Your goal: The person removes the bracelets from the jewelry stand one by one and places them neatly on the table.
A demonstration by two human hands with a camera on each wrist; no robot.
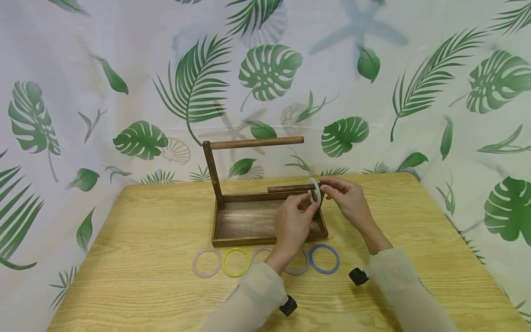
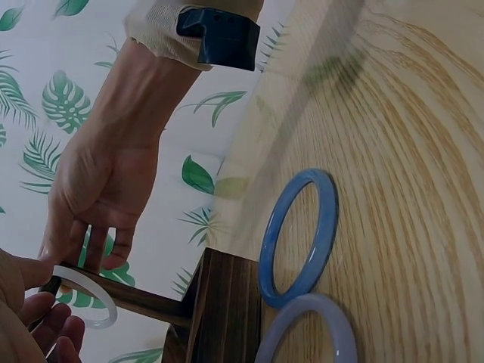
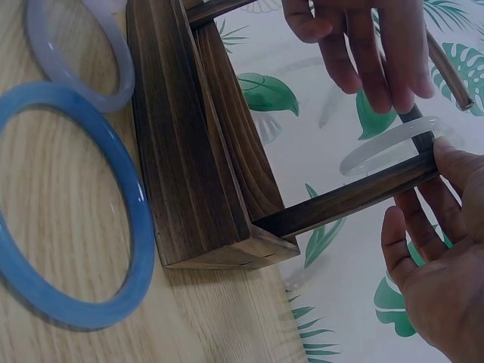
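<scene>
A white bangle [image 1: 319, 196] loops round the lower bar [image 1: 286, 188] of a dark wooden rack, close to its right post. My left hand [image 1: 292, 219] pinches the bangle from the near side. At the post's top, my right hand [image 1: 348, 200] grips the wood between thumb and fingers, right beside the bangle. From the right wrist, the post [image 3: 355, 193] runs up to my right thumb, with the bangle [image 3: 378, 155] slanting across behind it. In the left wrist view, my left thumb and fingers lie at one end of the bangle [image 2: 94, 291].
In front of the rack's tray [image 1: 244, 240] lies a row of bangles: pink [image 1: 194, 263], yellow [image 1: 235, 275], pale ones partly behind my left arm, and blue [image 1: 325, 272]. A taller post [image 1: 213, 175] carries an upper bar [image 1: 257, 142]. Leaf-patterned cloth hangs behind the table [image 1: 145, 276].
</scene>
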